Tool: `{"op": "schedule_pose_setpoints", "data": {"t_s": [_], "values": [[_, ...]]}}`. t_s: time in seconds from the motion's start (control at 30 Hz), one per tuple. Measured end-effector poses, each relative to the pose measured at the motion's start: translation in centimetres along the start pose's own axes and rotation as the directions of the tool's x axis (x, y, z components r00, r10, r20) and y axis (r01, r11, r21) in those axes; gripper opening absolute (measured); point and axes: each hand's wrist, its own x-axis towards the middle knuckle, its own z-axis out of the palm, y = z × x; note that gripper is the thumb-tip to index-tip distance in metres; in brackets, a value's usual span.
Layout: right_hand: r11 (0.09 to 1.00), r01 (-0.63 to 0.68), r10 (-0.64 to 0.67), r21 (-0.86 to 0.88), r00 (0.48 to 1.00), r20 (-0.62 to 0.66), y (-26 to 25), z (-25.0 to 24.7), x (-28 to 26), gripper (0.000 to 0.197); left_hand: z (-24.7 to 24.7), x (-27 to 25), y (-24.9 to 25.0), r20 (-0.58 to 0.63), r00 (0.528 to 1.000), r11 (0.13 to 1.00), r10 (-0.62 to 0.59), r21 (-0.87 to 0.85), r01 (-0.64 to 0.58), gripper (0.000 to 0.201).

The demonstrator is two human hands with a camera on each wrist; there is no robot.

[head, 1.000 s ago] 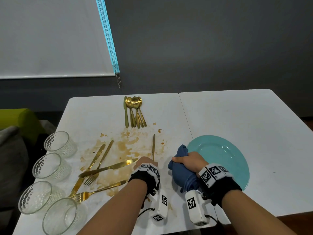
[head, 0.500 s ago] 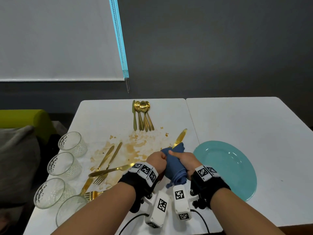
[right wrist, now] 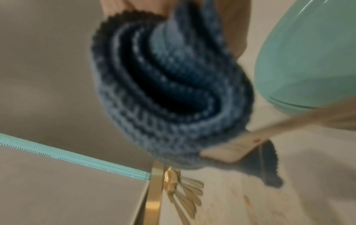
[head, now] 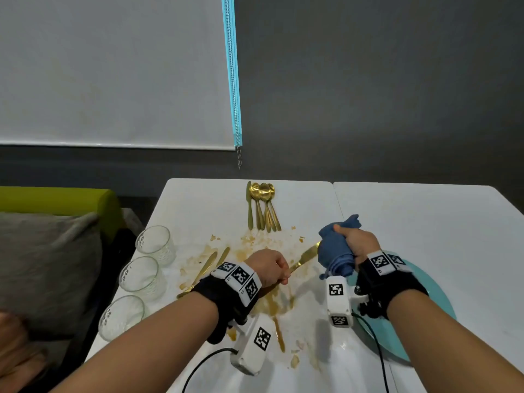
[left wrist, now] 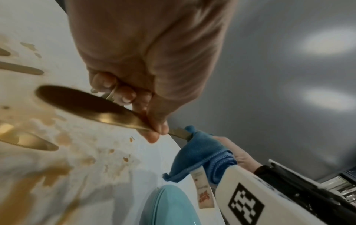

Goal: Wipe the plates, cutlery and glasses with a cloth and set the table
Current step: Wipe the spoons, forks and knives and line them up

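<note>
My left hand [head: 272, 269] grips one end of a gold knife [head: 304, 258] and holds it tilted above the stained table [head: 425, 222]. My right hand [head: 355, 242] clutches a bunched blue cloth [head: 336, 252], which is wrapped round the knife's far end. In the left wrist view, fingers and thumb of that left hand [left wrist: 142, 109] pinch the knife [left wrist: 108, 112], which runs into the cloth [left wrist: 200, 153]. The right wrist view shows the cloth [right wrist: 169, 99] folded and blurred. A teal plate [head: 425, 316] lies under my right wrist.
Three glasses [head: 154, 242] stand in a row along the left edge. A knife and several gold spoons [head: 263, 205] lie side by side at the far edge. More gold cutlery [head: 209, 263] lies in brown spills [head: 272, 302]. A green seat and a grey cushion are at the left.
My left hand picked the knife off the table, and my right hand brought the cloth over from the plate. The cloth has since slid along the knife, away from my left hand.
</note>
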Motion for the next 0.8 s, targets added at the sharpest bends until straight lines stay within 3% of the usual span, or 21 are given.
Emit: {"op": "schedule_pose_setpoints", "data": {"t_s": [0.1, 0.17, 0.27, 0.33, 0.4, 0.6, 0.7, 0.8], "values": [[0.986, 0.007, 0.002, 0.166, 0.998, -0.056, -0.7, -1.4, 0.1, 0.062, -0.7, 0.1, -1.0, -0.088, 0.994, 0.996, -0.059, -0.079, 0.052, 0.011], [0.969, -0.004, -0.002, 0.248, 1.000, 0.023, -0.4, -1.6, -0.4, 0.060, -0.6, 0.4, -1.5, -0.120, 0.985, 0.974, -0.121, -0.206, 0.094, 0.022], [0.981, -0.074, 0.034, 0.179, 0.976, 0.215, 0.9, 0.8, -2.3, 0.057, 0.4, 1.0, -0.5, -0.147, 0.986, 0.984, -0.076, -0.172, 0.050, 0.028], [0.994, -0.075, 0.050, 0.084, 0.963, 0.266, 1.4, 2.8, -3.3, 0.057, 1.4, 0.8, 1.0, -0.153, 0.988, 0.995, 0.000, -0.096, -0.015, 0.027], [0.998, -0.048, 0.037, 0.036, 0.964, 0.263, 1.4, 3.9, -3.7, 0.056, 1.9, 0.9, 1.8, -0.148, 0.988, 0.997, 0.036, -0.069, -0.046, 0.024], [0.995, -0.010, -0.004, 0.095, 0.990, 0.141, -0.6, 3.1, -1.6, 0.057, 1.5, 1.1, 1.1, -0.042, 0.999, 0.969, 0.035, -0.245, -0.045, 0.039], [0.983, -0.011, -0.008, 0.183, 0.994, 0.106, -1.7, 2.2, -0.6, 0.058, 1.0, 1.2, -0.2, 0.033, 0.999, 0.946, -0.013, -0.322, 0.023, 0.015], [0.984, -0.019, -0.005, 0.178, 0.991, 0.136, -2.0, 2.6, -0.3, 0.057, 1.0, 2.0, -1.1, 0.037, 0.999, 0.930, 0.019, -0.367, -0.004, 0.007]]}}
